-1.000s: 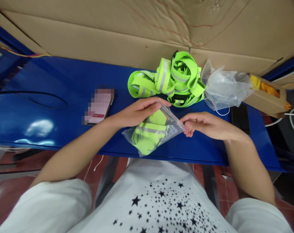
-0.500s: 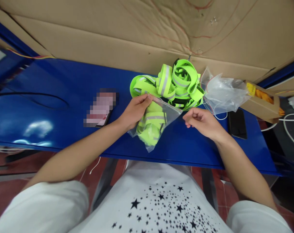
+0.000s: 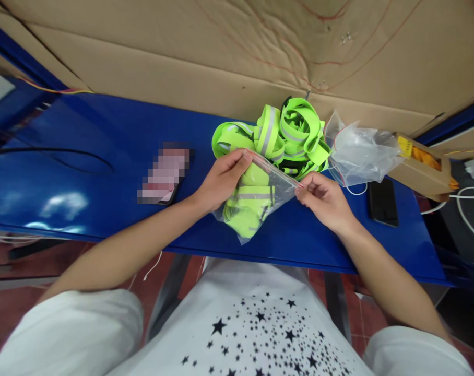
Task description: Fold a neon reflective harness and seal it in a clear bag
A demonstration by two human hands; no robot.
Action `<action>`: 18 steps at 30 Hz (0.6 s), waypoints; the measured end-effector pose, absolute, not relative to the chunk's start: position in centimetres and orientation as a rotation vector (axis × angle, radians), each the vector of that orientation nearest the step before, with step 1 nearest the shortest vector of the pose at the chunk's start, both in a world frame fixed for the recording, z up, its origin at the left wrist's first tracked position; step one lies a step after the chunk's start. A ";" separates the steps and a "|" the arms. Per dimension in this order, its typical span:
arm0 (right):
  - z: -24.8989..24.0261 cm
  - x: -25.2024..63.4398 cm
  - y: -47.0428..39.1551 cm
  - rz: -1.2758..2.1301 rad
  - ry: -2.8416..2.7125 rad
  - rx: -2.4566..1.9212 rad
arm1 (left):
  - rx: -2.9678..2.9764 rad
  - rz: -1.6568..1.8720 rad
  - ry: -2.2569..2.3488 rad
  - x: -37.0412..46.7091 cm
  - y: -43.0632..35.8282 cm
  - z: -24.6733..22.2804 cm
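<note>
A clear plastic bag (image 3: 278, 194) with a red-lined top edge hangs between my hands over the blue table. Inside it lies a folded neon-green strap (image 3: 252, 201) with grey reflective bands. My left hand (image 3: 226, 180) pinches the bag's upper left corner. At the right end of that edge, my right hand (image 3: 325, 201) has thumb and fingers closed on the other corner. Just behind the bag sits a pile of loose neon-green reflective straps (image 3: 268, 130).
The blue table (image 3: 115, 122) holds a phone (image 3: 164, 175) at left and a black phone (image 3: 383, 201) at right. Clear plastic bags (image 3: 362, 151) and a cardboard box (image 3: 427, 169) with orange contents stand at the back right. A cardboard panel (image 3: 162, 68) rises behind.
My right hand has closed on the bag's right corner, from which it was slightly apart before. The bag's top edge is now stretched straighter between both hands.
</note>
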State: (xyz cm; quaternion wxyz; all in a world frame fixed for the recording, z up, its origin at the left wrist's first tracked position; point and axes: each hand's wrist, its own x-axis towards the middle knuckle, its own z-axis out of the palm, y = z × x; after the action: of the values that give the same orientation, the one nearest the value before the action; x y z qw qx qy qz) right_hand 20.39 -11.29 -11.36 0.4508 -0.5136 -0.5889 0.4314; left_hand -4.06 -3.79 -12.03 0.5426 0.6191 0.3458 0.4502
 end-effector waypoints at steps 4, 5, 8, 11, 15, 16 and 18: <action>-11.4 20.1 -11.5 1.032 -1.482 -1.256 | 1.544 1.093 0.800 -4.1 -4.0 -11.8; -11.3 20.0 -11.5 1.046 -1.485 -1.253 | 1.561 1.093 0.797 -4.1 -4.1 -11.7; -11.3 19.9 -11.5 1.043 -1.487 -1.247 | 1.605 1.093 0.796 -4.1 -4.2 -11.6; -11.4 19.7 -11.6 1.010 -1.490 -1.234 | 1.622 1.087 0.807 -4.1 -4.3 -11.6; -11.3 19.3 -11.7 1.047 -1.435 -1.232 | 1.631 1.091 0.789 -4.0 -4.4 -11.6; -11.2 19.2 -11.7 1.061 -1.418 -1.232 | 1.637 1.092 0.781 -4.0 -4.4 -11.6; -11.1 19.1 -11.7 1.087 -1.399 -1.231 | 1.648 1.084 0.769 -3.9 -4.4 -11.5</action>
State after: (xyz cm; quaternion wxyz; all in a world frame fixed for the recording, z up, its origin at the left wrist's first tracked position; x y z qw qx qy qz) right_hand 19.12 -11.69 -11.09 0.4726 -0.5031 -0.5714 0.4439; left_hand -3.94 -4.41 -11.54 0.4900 0.6786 0.3164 0.4465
